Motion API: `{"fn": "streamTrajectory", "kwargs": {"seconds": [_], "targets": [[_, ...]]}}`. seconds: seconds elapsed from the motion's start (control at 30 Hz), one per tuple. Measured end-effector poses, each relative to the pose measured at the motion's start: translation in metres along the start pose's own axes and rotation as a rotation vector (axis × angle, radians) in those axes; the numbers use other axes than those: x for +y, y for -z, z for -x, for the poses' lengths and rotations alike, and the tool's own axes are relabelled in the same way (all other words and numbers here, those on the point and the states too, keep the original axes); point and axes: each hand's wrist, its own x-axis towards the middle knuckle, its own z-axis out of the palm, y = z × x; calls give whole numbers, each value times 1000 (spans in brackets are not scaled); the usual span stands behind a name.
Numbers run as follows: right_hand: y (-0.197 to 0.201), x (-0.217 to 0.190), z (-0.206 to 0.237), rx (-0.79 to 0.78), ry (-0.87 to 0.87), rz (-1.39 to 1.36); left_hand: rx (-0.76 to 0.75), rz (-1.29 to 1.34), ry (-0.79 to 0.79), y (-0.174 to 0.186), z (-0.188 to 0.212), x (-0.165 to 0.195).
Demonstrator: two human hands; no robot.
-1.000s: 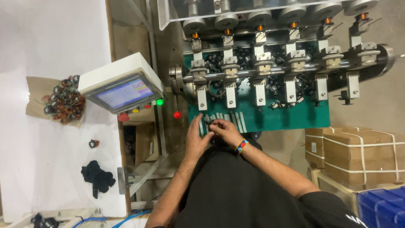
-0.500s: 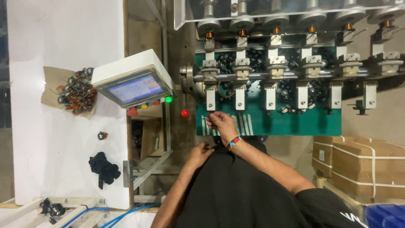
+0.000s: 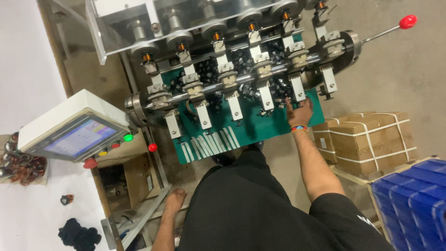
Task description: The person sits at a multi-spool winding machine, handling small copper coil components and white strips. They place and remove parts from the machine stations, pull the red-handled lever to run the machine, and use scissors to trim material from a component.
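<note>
I face a winding machine with several spindles [image 3: 230, 81] above a green tray [image 3: 260, 128]. My right hand [image 3: 299, 111], with a coloured band at the wrist, reaches onto the right part of the tray, fingers at the small black parts [image 3: 278, 88] under a spindle arm; whether it grips one is hidden. My left hand [image 3: 175, 199] hangs low beside my black shirt, near a wooden frame [image 3: 139, 218], holding nothing. A row of white strips [image 3: 209, 143] lies on the tray's front left.
A white control box with a screen and coloured buttons [image 3: 76, 135] stands at the left. A lever with a red knob [image 3: 408, 21] sticks out at the right. Strapped cardboard boxes [image 3: 367, 139], blue crates [image 3: 413, 195], a black cloth [image 3: 79, 234] and a pile of coils [image 3: 18, 165] surround me.
My right hand has moved from the white strips at the tray's front left to its right side. My left hand has dropped off the tray to my side. The view has turned.
</note>
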Motion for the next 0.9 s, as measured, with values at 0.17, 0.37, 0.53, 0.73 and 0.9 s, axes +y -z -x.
{"fn": "streamTrajectory", "kwargs": {"seconds": [0.17, 0.37, 0.53, 0.73, 0.9], "targets": [[12, 37, -30, 8, 452, 418, 23, -70, 179, -10, 22, -18], [-4, 18, 0, -173, 219, -168, 172, 175, 199, -37, 25, 20], [-11, 7, 12, -115, 591, 205, 132, 339, 132, -70, 19, 77], [-33, 29, 1, -358, 583, 374, 230, 249, 88, -102, 26, 126], [-14, 49, -18, -378, 809, 172, 300, 245, 232, -119, 46, 137]]}}
